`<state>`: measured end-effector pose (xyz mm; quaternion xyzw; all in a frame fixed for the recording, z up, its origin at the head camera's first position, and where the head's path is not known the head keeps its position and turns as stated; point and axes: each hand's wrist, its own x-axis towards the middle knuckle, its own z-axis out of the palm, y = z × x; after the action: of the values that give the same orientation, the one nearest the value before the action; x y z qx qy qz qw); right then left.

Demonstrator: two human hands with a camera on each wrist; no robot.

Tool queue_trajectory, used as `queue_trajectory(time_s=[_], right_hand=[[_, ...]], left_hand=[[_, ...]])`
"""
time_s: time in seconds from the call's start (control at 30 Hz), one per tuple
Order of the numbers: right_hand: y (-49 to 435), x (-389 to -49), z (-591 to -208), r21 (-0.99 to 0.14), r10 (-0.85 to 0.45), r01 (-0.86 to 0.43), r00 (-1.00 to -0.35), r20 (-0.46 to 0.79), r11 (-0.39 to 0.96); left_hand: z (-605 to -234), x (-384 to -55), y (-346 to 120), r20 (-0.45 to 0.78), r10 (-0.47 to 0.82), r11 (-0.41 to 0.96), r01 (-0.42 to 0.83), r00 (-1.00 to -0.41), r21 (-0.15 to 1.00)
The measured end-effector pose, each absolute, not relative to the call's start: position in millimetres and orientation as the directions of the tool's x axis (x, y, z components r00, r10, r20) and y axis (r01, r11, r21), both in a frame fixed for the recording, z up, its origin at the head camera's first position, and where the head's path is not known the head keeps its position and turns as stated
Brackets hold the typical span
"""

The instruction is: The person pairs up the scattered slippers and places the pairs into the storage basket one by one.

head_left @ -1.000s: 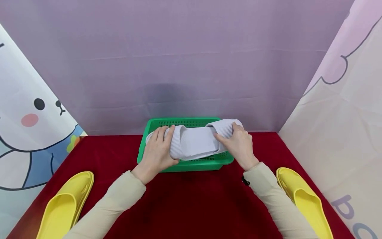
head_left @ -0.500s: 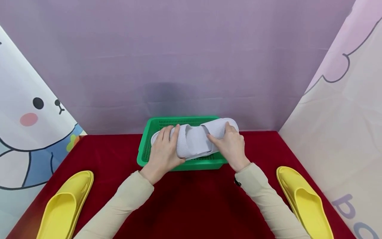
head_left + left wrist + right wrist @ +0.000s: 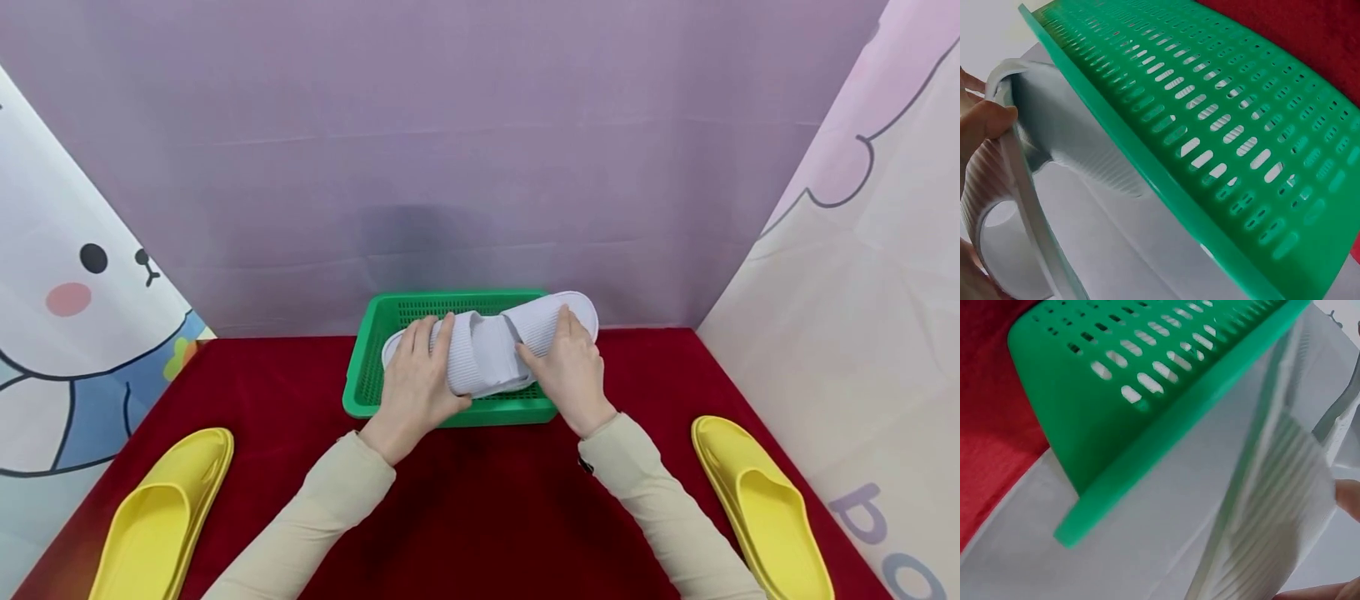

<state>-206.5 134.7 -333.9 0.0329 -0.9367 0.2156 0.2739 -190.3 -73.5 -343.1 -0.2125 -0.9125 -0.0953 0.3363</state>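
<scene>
Two white slippers with ribbed straps are held over the green basket (image 3: 495,415), toes pointing outward and heels overlapping in the middle. My left hand (image 3: 416,383) grips the left white slipper (image 3: 461,358) around its strap, thumb at the near edge. With my right hand (image 3: 572,371) I grip the right white slipper (image 3: 543,321) by its strap; its toe sticks out past the basket's right end. In the left wrist view, a thumb (image 3: 991,122) presses the strap's edge beside the basket wall (image 3: 1141,169). The right wrist view has the ribbed strap (image 3: 1272,525) close to the rim.
A yellow slipper (image 3: 168,483) lies at the left on the red cloth (image 3: 480,508), and another yellow slipper (image 3: 765,500) lies at the right. A purple curtain (image 3: 480,167) rises right behind the basket. Printed cloth panels stand on both sides.
My hands have come closer together, the left moving right and the right moving left. The white slippers overlap more, and less of their bare soles shows between the straps.
</scene>
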Motion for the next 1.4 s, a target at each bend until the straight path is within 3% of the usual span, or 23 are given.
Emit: queue_trajectory(time_s=[0.17, 0.4, 0.6, 0.87, 1.0, 1.2, 1.4], right_hand=[[134.3, -206.1, -337.3, -0.369, 0.043, -0.204, -0.826, 0.562, 0.907], [127.5, -202.7, -334.1, -0.400, 0.038, -0.260, -0.798, 0.601, 0.879], [120.9, -201.4, -330.4, -0.349, 0.018, -0.287, -0.750, 0.662, 0.892], [126.4, -194.6, -330.9, -0.352, -0.058, -0.295, -0.832, 0.551, 0.888], [139.5, -192.2, -326.8, -0.224, -0.240, -0.407, -0.814, 0.529, 0.885], [155.7, -197.5, -321.1, 0.093, -0.564, -0.595, -0.683, 0.464, 0.798], [160.9, -204.3, -324.9, 0.254, -0.640, -0.592, -0.654, 0.405, 0.765]], left_hand=[[-345.2, -190.2, -72.7, 0.649, 0.329, 0.891, 0.454, -0.686, 0.028], [-346.2, -192.6, -67.5, 0.716, 0.321, 0.885, 0.466, -0.620, 0.007], [-342.1, -194.7, -63.7, 0.735, 0.326, 0.888, 0.459, -0.594, -0.023], [-349.0, -194.6, -71.0, 0.727, 0.343, 0.871, 0.492, -0.595, -0.009], [-351.1, -196.1, -79.3, 0.740, 0.363, 0.847, 0.532, -0.566, -0.009], [-348.4, -197.0, -93.9, 0.742, 0.420, 0.798, 0.602, -0.523, -0.027], [-344.7, -197.9, -98.4, 0.752, 0.465, 0.751, 0.658, -0.466, -0.057]])
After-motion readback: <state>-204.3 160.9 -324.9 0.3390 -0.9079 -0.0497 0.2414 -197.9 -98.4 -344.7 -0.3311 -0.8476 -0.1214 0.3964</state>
